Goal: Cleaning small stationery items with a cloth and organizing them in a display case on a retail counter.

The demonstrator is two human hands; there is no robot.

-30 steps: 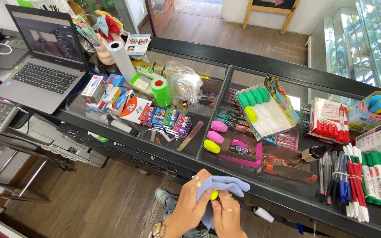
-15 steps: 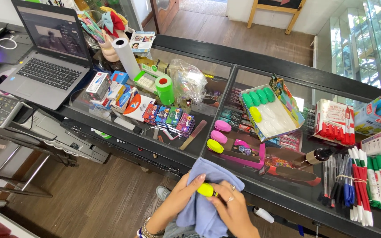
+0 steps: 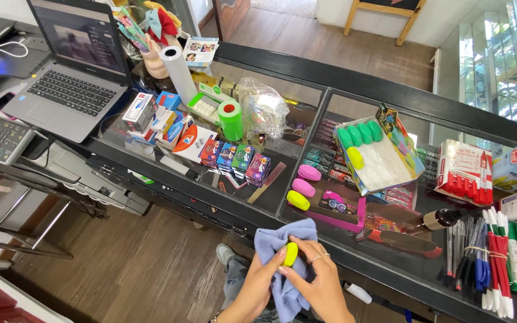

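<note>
Broadly, largest to smallest:

Glass counter (image 3: 306, 113): a long dark-framed display case; both hands work just off its near edge, over the wooden floor (image 3: 121, 269).

Blue cloth (image 3: 276, 245): soft and limp, draping down between the hands. It looks light and should bunch under any pinch, so it likely needs support from beneath rather than by a corner.

Left hand (image 3: 258, 287): closed under the cloth, cupping it, with the thumb tip resting against the small oval piece.

Right hand (image 3: 318, 281): fingers curled over the cloth from the other side, pressing the oval piece into the fabric; a ring shows on one finger.

Yellow-green oval piece (image 3: 291, 254): sits on the cloth between the two hands, below the similar yellow oval (image 3: 298, 200) and pink ovals (image 3: 306, 179) lying on the glass. It appears to be smooth hard plastic, light, stiff and probably slippery, so a grip across its narrow sides seems safest.

Long axis: the oval stands roughly upright in view, tilted slightly, its upper end towards the counter and its lower end towards the person.
</note>
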